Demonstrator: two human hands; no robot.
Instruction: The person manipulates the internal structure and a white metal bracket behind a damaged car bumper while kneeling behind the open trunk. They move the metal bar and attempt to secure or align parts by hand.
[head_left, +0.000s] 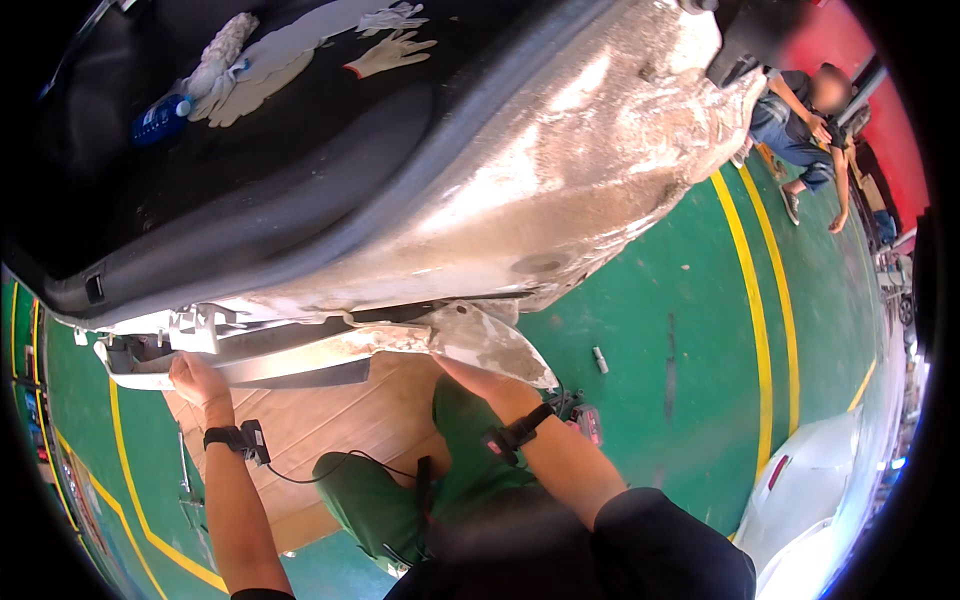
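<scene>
A long, curved, whitish metal beam [290, 366] runs below the edge of a damaged car body [560, 150], its right end bent and scuffed. My left hand [200, 382] is closed on the beam's lower edge near its left end. Under the crumpled right end [490, 345], my right hand [462, 374] reaches up against the metal, and its fingers are hidden behind it. Bare, dented metal covers the car's corner. Each wrist wears a black strap with a small device, and a cable leads from the left one.
Gloves [392, 54] and a blue bottle [162, 119] lie on the car's black interior. Beneath me is a cardboard sheet [290, 430]. A power tool [585, 420] and a small cylinder [600, 360] rest on the green floor. Another person [805, 130] sits far right; a white panel [800, 490] lies nearer.
</scene>
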